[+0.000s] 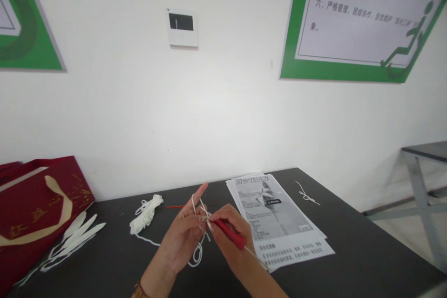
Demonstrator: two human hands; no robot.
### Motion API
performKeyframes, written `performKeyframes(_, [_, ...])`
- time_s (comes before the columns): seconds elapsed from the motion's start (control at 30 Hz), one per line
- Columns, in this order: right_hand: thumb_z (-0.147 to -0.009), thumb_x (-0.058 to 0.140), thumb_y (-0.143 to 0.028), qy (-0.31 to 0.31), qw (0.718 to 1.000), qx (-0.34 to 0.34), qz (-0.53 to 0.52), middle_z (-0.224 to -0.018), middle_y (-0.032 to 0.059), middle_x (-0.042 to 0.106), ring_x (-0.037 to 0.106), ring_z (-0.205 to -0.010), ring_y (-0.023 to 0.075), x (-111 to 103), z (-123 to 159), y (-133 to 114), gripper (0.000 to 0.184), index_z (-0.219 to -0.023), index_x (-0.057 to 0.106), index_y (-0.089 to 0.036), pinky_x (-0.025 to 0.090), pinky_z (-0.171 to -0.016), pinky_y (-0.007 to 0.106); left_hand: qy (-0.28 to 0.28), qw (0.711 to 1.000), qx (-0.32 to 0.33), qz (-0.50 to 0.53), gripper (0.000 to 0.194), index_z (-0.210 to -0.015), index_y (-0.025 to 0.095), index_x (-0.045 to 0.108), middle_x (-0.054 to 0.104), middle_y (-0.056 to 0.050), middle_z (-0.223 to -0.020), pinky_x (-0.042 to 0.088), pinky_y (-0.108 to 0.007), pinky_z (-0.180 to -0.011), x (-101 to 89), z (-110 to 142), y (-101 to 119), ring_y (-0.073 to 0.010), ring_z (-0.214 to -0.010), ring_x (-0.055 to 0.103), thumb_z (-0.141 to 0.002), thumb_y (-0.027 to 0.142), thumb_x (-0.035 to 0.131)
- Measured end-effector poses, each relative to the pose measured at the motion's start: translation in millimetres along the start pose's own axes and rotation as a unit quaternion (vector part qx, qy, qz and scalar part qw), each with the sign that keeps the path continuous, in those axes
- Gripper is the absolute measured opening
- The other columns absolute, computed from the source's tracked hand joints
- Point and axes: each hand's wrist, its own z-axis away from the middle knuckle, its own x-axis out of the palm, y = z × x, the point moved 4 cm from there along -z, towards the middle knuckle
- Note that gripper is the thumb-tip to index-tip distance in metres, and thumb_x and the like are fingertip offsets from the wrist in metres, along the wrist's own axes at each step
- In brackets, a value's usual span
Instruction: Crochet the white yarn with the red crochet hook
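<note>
My left hand (185, 235) pinches white yarn (198, 252) between thumb and fingers, its index finger raised with a strand looped around it. Loose yarn hangs below the fingers in a small loop. My right hand (232, 235) grips a crochet hook with a red handle (228, 233), and its metal shaft sticks out behind toward the lower right. The hook's tip meets the yarn at the left fingertips, where the fingers partly hide it. A strand runs left over the table to a white yarn skein (146, 214).
A dark table (349, 242) stands against the white wall. Printed sheets (284, 209) lie right of my hands, a knotted bit of white yarn (306, 194) beyond them. White leaf-shaped pieces (75, 235) and a dark red bag (38, 209) are at left. A thin red stick (173, 206) lies behind my left hand.
</note>
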Motion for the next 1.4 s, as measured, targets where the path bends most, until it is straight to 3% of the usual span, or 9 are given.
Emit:
performKeyframes(0.37, [-0.076,0.059,-0.012,0.040,0.999,-0.005,-0.027,-0.078,-0.0003,0.053,0.050,-0.066,0.0131,7,0,9,0.010,-0.079,0.059,-0.021,0.039,-0.057,0.024,-0.015,1.000,-0.007,0.017,0.074,-0.138,0.018,0.038,0.053,0.003,-0.065,0.040,-0.022,-0.063,-2.5,0,-3,-0.0089,-0.061,0.050,-0.069,0.000,0.057])
performKeyframes(0.6, [-0.082,0.055,-0.023,-0.001,0.999,-0.008,-0.050,-0.081,0.0031,0.057,0.053,-0.069,0.0153,4,1,-3,0.010,-0.088,0.063,-0.020,0.043,-0.061,0.027,-0.032,0.999,0.007,0.026,0.078,-0.140,0.020,0.034,0.055,0.001,-0.068,0.041,-0.024,-0.067,-1.5,0,1,-0.0109,-0.064,0.053,-0.068,0.002,0.058])
performKeyframes(0.8, [-0.081,0.060,-0.025,0.085,0.993,0.045,-0.074,-0.063,-0.0020,0.054,0.050,-0.051,0.0112,-3,4,9,0.006,-0.081,0.058,-0.020,0.041,-0.047,0.023,-0.024,0.996,0.076,-0.041,0.085,-0.143,0.025,0.026,0.056,0.001,-0.066,0.041,-0.026,-0.068,4.2,2,5,-0.0139,-0.067,0.055,-0.069,0.011,0.065])
performKeyframes(0.87, [-0.080,0.061,-0.020,0.095,0.995,-0.007,-0.011,-0.065,-0.0003,0.058,0.053,-0.054,0.0121,-5,7,9,0.003,-0.080,0.059,-0.021,0.042,-0.048,0.023,-0.001,0.993,0.104,-0.048,0.088,-0.144,0.027,0.023,0.053,0.003,-0.064,0.041,-0.027,-0.068,6.3,2,4,-0.0146,-0.067,0.055,-0.069,0.013,0.067])
performKeyframes(1.0, [-0.077,0.061,-0.006,0.065,0.979,-0.164,0.102,-0.079,0.0041,0.064,0.060,-0.064,0.0146,-4,14,-3,0.026,-0.094,0.064,-0.025,0.047,-0.056,0.025,0.026,0.990,0.138,-0.027,0.085,-0.143,0.028,0.025,0.054,0.002,-0.065,0.042,-0.029,-0.074,11.3,5,3,-0.0159,-0.071,0.057,-0.070,0.011,0.065])
performKeyframes(1.07, [-0.077,0.060,-0.003,0.057,0.976,-0.184,0.104,-0.084,0.0053,0.065,0.062,-0.069,0.0158,-4,15,-6,0.034,-0.101,0.065,-0.027,0.049,-0.059,0.026,0.026,0.991,0.133,-0.009,0.082,-0.142,0.028,0.028,0.056,0.001,-0.068,0.043,-0.029,-0.076,13.1,6,3,-0.0160,-0.074,0.057,-0.070,0.009,0.062])
performKeyframes(1.17, [-0.080,0.059,-0.008,0.066,0.989,-0.130,0.017,-0.086,0.0053,0.065,0.063,-0.070,0.0165,-5,13,-4,0.028,-0.098,0.067,-0.027,0.051,-0.060,0.028,0.010,0.993,0.114,0.015,0.079,-0.142,0.028,0.030,0.056,0.001,-0.068,0.044,-0.028,-0.071,14.1,7,5,-0.0163,-0.074,0.057,-0.071,0.007,0.059])
performKeyframes(1.27, [-0.082,0.061,-0.018,0.091,0.987,-0.003,-0.135,-0.079,0.0042,0.066,0.063,-0.063,0.0154,-3,8,7,0.012,-0.088,0.070,-0.023,0.052,-0.057,0.028,-0.005,0.994,0.104,0.034,0.079,-0.141,0.026,0.031,0.054,0.000,-0.067,0.045,-0.027,-0.067,12.7,8,8,-0.0160,-0.071,0.056,-0.069,0.007,0.058])
performKeyframes(1.4, [-0.077,0.068,-0.030,0.080,0.918,0.154,-0.356,-0.075,0.0050,0.069,0.064,-0.062,0.0157,7,4,19,0.016,-0.087,0.070,-0.018,0.055,-0.057,0.029,-0.024,0.995,0.091,0.044,0.083,-0.141,0.026,0.031,0.055,0.000,-0.069,0.043,-0.027,-0.069,11.3,10,11,-0.0158,-0.072,0.055,-0.066,0.007,0.060])
